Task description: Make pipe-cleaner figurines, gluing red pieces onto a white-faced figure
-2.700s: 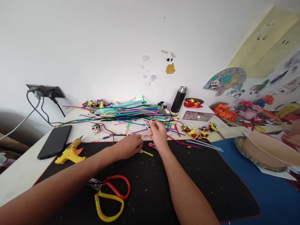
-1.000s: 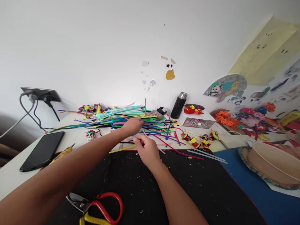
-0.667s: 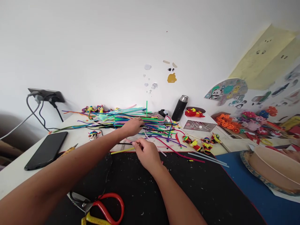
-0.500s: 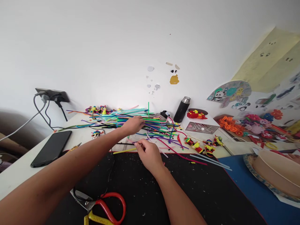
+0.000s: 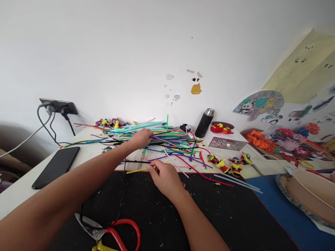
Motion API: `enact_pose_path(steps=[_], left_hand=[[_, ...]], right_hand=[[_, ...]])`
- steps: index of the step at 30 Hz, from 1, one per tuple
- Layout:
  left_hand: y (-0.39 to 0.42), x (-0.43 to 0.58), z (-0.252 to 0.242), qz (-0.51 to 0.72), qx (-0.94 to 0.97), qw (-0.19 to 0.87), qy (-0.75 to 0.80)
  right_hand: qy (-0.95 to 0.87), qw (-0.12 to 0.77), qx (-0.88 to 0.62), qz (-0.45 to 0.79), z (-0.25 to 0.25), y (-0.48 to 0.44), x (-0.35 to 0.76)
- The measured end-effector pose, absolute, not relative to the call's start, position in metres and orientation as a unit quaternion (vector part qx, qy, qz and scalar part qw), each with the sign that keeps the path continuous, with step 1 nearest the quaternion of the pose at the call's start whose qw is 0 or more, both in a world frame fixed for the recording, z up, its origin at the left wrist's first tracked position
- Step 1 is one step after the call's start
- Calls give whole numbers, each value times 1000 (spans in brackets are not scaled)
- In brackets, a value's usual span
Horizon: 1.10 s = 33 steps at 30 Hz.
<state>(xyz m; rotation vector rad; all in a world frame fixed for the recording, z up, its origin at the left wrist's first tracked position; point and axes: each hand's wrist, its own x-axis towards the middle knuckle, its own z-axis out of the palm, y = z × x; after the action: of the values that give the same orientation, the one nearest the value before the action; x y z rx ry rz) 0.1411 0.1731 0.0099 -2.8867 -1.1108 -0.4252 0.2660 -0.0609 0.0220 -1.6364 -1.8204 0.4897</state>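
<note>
Multicoloured pipe cleaners, loosely heaped; green one pointing up.

Nothing legible: no text, label, brand, number or sign could be read anywhere. Grey print-like marks on the white, flat tabletop were too small to make out. Same for any lettering on the black, cylindrical flask with a silver cap or the metal-bladed scissors with red and yellow loop handles.
</note>
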Motion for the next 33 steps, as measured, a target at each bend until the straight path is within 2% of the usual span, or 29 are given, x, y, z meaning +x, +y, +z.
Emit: enact_pose_path(steps=[24, 33], left_hand=[[156, 148, 21, -110, -931, 30, -348], [155, 181, 31, -134, -928, 46, -345]], right_hand=[[-721, 255, -614, 197, 25, -64, 265], [-731, 248, -609, 184, 23, -64, 264]])
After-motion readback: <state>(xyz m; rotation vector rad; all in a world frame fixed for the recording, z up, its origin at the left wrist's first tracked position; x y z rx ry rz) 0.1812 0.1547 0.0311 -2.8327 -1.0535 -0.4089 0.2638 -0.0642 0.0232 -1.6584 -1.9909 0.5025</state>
